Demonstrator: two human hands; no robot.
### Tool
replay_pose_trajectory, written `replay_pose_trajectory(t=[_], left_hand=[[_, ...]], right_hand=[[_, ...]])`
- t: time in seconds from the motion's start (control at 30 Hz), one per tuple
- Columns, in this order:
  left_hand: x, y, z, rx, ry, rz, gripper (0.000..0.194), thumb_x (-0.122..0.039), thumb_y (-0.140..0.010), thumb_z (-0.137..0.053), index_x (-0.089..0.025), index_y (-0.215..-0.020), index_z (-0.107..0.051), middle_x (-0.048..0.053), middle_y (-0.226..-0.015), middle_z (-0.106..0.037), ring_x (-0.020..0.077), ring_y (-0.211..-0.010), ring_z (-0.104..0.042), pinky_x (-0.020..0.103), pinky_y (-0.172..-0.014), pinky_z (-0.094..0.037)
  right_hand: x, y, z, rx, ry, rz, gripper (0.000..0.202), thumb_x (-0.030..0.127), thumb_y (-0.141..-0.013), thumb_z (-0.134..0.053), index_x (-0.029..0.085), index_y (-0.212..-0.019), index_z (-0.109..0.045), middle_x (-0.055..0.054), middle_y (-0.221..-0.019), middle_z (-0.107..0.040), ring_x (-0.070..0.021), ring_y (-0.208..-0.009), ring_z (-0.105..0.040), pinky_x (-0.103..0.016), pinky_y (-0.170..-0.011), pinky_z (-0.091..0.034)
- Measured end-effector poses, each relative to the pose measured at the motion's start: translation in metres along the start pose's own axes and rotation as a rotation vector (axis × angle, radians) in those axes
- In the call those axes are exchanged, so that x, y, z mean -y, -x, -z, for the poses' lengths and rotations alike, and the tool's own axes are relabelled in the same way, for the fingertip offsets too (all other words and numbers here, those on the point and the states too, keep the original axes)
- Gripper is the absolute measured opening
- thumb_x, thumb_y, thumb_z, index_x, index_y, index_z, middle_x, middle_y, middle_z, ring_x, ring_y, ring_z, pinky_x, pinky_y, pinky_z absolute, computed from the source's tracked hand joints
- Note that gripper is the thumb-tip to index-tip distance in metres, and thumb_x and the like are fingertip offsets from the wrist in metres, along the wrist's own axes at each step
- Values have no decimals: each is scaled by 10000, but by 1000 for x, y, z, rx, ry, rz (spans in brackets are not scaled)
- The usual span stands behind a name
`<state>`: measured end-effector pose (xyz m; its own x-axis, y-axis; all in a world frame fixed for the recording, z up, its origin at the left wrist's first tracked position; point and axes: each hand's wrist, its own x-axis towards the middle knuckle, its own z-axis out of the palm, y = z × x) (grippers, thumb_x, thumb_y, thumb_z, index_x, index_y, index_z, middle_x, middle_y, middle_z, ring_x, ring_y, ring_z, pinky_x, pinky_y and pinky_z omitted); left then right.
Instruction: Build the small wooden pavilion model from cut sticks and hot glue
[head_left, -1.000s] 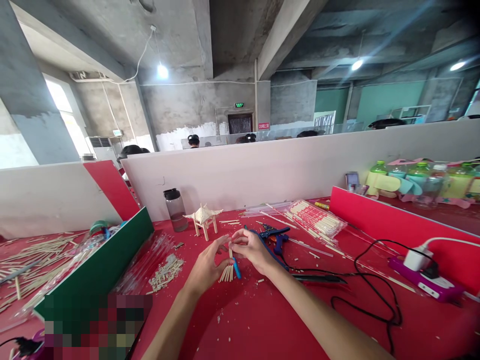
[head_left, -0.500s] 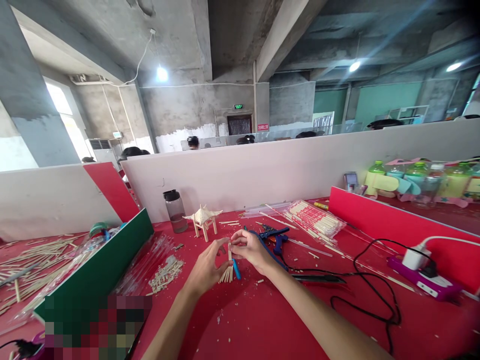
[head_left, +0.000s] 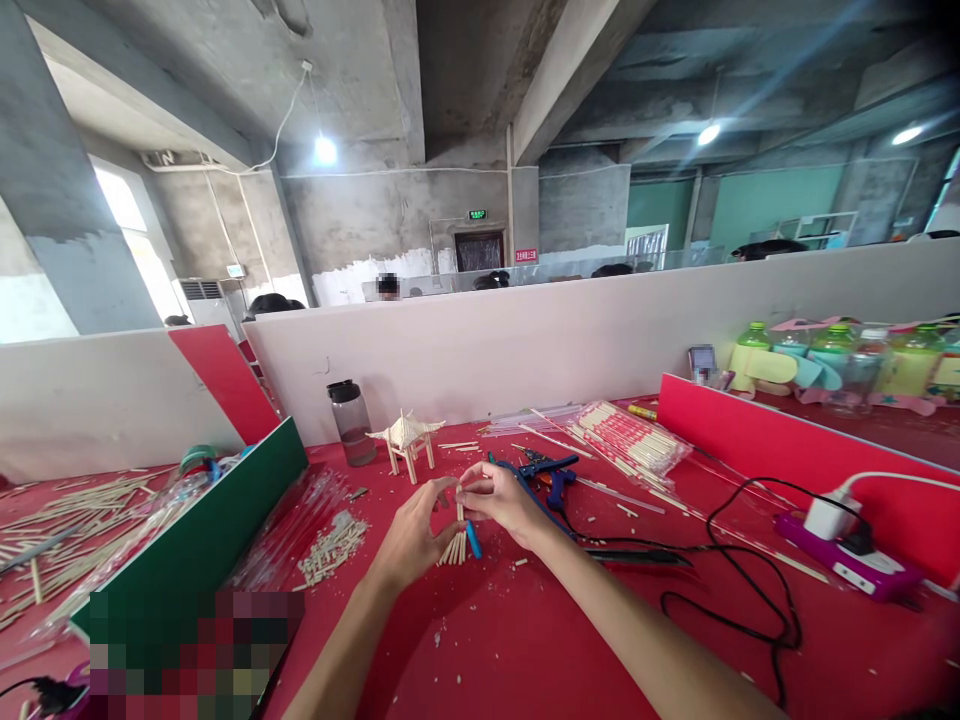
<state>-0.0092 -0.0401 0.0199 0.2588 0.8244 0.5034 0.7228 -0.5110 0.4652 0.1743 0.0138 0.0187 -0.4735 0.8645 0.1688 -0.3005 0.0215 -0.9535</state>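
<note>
My right hand (head_left: 499, 497) pinches the top of a short, pale wooden stick (head_left: 460, 510) with thumb and forefinger. Across from it, my left hand (head_left: 414, 532) is curved, thumb and forefinger apart; I see nothing gripped in it. Its thumb is close to a small bunch of cut sticks (head_left: 454, 550) lying on the red table, partly hidden by the hand. A blue, pen-like piece (head_left: 473, 540) lies against the bunch on the right. Behind my hands a little stick-built pavilion (head_left: 407, 435) with a pointed roof stands on its legs.
A dark-lidded bottle (head_left: 350, 425) stands at the back left, and a heap of stick offcuts (head_left: 334, 550) lies left. Right of my hands are a blue glue gun (head_left: 559, 487), bagged sticks (head_left: 634, 440), a black cable (head_left: 739, 550) and a purple power strip (head_left: 847, 560). A green divider (head_left: 195, 520) borders the left.
Hardly anything differs. My right fingers have shifted very slightly at the stick's top; the left hand keeps its place.
</note>
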Motion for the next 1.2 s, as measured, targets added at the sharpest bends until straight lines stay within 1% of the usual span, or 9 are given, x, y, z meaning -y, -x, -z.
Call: replay_pose_trajectory(t=[0.23,0.37,0.43,0.57,0.67,0.77,0.93,1.0,1.2], left_hand=[[-5,-2,2,19,3,3,437,-313,-866,-640,-235,-1272,-499,41,-1063,-655,193,-909,-607,305,-860,-484],[-3,-3,10,75,16,2,440,-318,-864,-638,-237,-1272,-497,62,-1141,-644,202,-931,-605,321,-862,-484],[2,-3,15,125,32,14,432,-295,-849,-641,-236,-1255,-507,72,-1173,-638,206,-935,-610,328,-858,-486],[15,0,24,301,77,22,445,-234,-781,-679,-225,-1201,-533,75,-1166,-643,217,-959,-614,331,-855,-490],[24,2,25,402,106,24,488,-223,-741,-715,-228,-1194,-535,62,-1182,-641,225,-1004,-606,340,-904,-478],[30,3,22,433,117,67,504,-210,-714,-733,-228,-1182,-546,54,-1187,-641,235,-1040,-599,348,-943,-456],[37,3,19,482,118,121,505,-254,-700,-762,-228,-1167,-572,66,-1183,-655,262,-1063,-602,359,-947,-454],[36,3,19,491,121,135,510,-277,-707,-759,-225,-1179,-573,73,-1170,-668,267,-1040,-613,363,-929,-465],[28,2,23,509,120,157,519,-269,-708,-750,-236,-1199,-585,80,-1165,-676,274,-1022,-625,363,-889,-481]], right_hand=[[1,1,-2,-2,26,29,488,401,-597,-886,194,-928,-593,-6,-788,-714,-173,-703,-689,-299,-672,-561],[-2,-2,2,34,83,4,477,413,-648,-852,200,-977,-581,-5,-797,-711,-180,-723,-690,-317,-705,-555],[-6,-3,5,74,233,17,437,373,-686,-826,202,-1005,-581,-10,-823,-714,-182,-746,-688,-311,-717,-541],[-13,-1,9,142,748,124,336,211,-736,-759,210,-1037,-610,-42,-952,-727,-194,-854,-689,-275,-733,-499],[-14,3,9,156,1028,158,334,162,-772,-697,229,-1090,-620,-53,-1014,-739,-214,-907,-695,-270,-743,-473],[-10,7,8,177,1145,143,378,138,-776,-679,237,-1134,-611,-51,-1037,-748,-221,-938,-697,-260,-743,-453],[-3,8,10,203,1220,132,430,77,-752,-643,233,-1151,-604,-41,-1037,-754,-223,-965,-694,-255,-753,-431],[-2,9,10,210,1241,137,428,96,-750,-653,234,-1153,-605,-42,-1041,-750,-226,-962,-690,-258,-752,-425],[-2,13,3,257,1298,181,412,306,-761,-742,235,-1147,-616,-80,-1084,-714,-260,-1020,-641,-283,-769,-423]])
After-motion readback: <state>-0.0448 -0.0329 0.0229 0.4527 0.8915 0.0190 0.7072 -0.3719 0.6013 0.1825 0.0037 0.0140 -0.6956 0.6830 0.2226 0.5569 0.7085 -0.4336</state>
